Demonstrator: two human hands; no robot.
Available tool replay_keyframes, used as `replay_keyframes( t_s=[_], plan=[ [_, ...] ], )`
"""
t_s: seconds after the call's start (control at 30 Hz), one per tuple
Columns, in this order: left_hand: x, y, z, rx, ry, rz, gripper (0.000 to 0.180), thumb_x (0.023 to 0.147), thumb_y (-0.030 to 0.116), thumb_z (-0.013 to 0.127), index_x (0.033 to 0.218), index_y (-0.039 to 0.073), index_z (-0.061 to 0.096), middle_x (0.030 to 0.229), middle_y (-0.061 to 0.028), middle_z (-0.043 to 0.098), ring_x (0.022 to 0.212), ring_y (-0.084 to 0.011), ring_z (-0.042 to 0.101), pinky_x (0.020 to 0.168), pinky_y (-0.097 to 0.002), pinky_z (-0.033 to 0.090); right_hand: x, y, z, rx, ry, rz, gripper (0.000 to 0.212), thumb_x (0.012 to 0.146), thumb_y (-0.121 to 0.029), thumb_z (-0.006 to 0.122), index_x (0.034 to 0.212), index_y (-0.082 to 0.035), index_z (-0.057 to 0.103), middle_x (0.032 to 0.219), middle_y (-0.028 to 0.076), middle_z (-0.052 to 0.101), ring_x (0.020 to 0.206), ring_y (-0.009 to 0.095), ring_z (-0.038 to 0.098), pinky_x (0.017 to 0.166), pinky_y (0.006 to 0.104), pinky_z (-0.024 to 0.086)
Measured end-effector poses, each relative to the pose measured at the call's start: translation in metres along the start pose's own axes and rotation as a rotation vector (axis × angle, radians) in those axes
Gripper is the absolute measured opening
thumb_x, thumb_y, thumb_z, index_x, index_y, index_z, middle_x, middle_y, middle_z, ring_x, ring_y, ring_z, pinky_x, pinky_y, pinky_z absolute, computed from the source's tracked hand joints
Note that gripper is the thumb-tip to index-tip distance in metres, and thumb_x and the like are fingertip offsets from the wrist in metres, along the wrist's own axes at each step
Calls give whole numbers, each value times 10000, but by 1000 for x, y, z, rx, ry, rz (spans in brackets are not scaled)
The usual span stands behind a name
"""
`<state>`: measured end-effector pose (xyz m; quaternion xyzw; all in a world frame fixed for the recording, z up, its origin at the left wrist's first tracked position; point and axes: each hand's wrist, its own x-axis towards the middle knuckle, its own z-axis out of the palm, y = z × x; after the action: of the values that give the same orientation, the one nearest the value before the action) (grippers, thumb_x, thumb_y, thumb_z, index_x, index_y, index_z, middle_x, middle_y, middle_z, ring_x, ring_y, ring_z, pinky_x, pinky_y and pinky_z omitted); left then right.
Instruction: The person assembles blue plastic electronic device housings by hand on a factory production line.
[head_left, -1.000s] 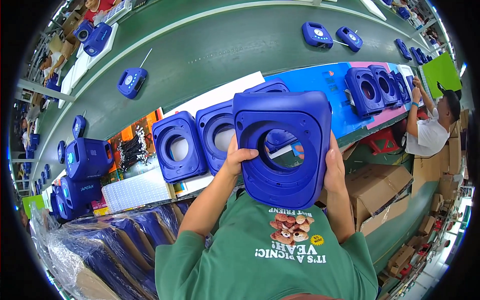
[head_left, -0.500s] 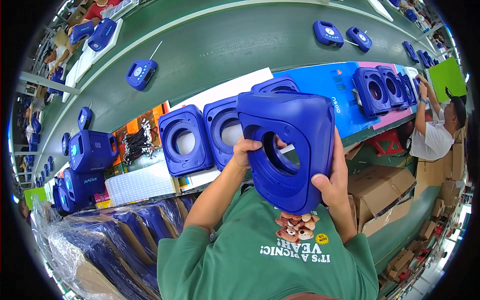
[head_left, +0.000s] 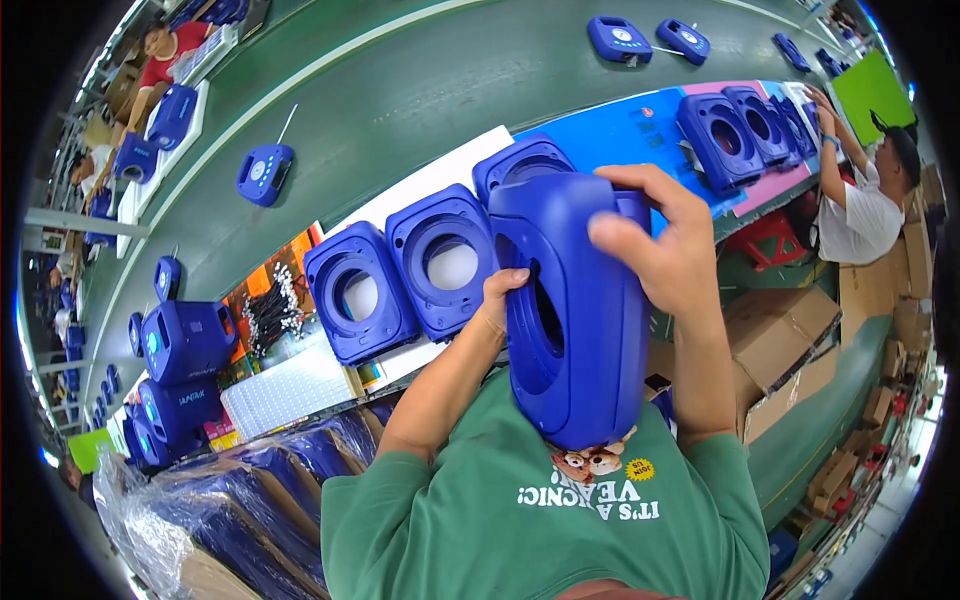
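Note:
A blue plastic speaker housing (head_left: 590, 330) with a large round opening is held up before my chest, its smooth side wall turned toward me. My left hand (head_left: 503, 298) grips it on the left, the thumb hooked at the rim of the opening and the other fingers hidden. My right hand (head_left: 672, 235) is at the upper right of the housing, thumb and forefinger spread apart; the thumb is blurred, and whether the fingertips touch the plastic is unclear. Beyond it, similar housings lie in a row: one at the left (head_left: 361, 293), one beside it (head_left: 443, 262), and another behind (head_left: 522, 165).
A bundle of black cables with white ends (head_left: 277, 312) lies near a white dotted sheet (head_left: 290, 388). Finished blue speakers (head_left: 187, 340) stand at left; wrapped housings (head_left: 235, 515) are stacked below. A cardboard box (head_left: 782, 340) is at right. A co-worker (head_left: 868, 205) sits farther right.
The held housing has turned, its opening now facing more to the left. My right hand has left the lower right edge and risen to the upper corner, its fingers spreading.

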<state>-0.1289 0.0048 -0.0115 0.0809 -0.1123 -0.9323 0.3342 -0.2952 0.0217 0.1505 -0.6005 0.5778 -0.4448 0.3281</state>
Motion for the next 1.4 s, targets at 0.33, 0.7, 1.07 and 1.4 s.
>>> replay_keyframes(
  t_s=[0.33, 0.7, 1.07, 1.4],
  plan=[
    [-4, 24, -4, 308, 310, 50, 462, 835, 385, 639, 1094, 8, 575, 866, -106, 650, 675, -188, 644, 602, -284, 553, -51, 70, -9, 491, 50, 152, 684, 923, -463, 460, 1421, -11, 335, 1392, 200, 431, 1166, 294, 548, 982, 413, 437],
    [-14, 39, 50, 529, 391, 406, 614, 937, 327, 592, 1384, -35, 379, 1115, -85, 629, 944, -110, 611, 787, -232, 501, -63, 134, 25, 1327, -99, 679, 615, 872, -428, 476, 1301, 13, 479, 1182, 207, 600, 998, 302, 635, 885, 422, 521],
    [-45, 16, 70, 928, 99, 528, 1159, 724, 127, 816, 1481, -9, -50, 1465, -215, 286, 1313, -266, 371, 1069, -391, 319, -64, 131, 43, 1498, -149, 773, 655, 850, -430, 435, 1384, -51, 407, 1332, 189, 506, 1181, 331, 540, 1015, 469, 423],
    [-49, 18, 69, 919, 56, 429, 1215, 670, 228, 863, 1493, 14, -4, 1461, -236, 296, 1306, -290, 399, 1018, -365, 388, -65, 151, 51, 1578, -180, 694, 775, 820, -493, 457, 1436, -46, 313, 1407, 213, 416, 1242, 354, 482, 1039, 491, 392]
  ],
)
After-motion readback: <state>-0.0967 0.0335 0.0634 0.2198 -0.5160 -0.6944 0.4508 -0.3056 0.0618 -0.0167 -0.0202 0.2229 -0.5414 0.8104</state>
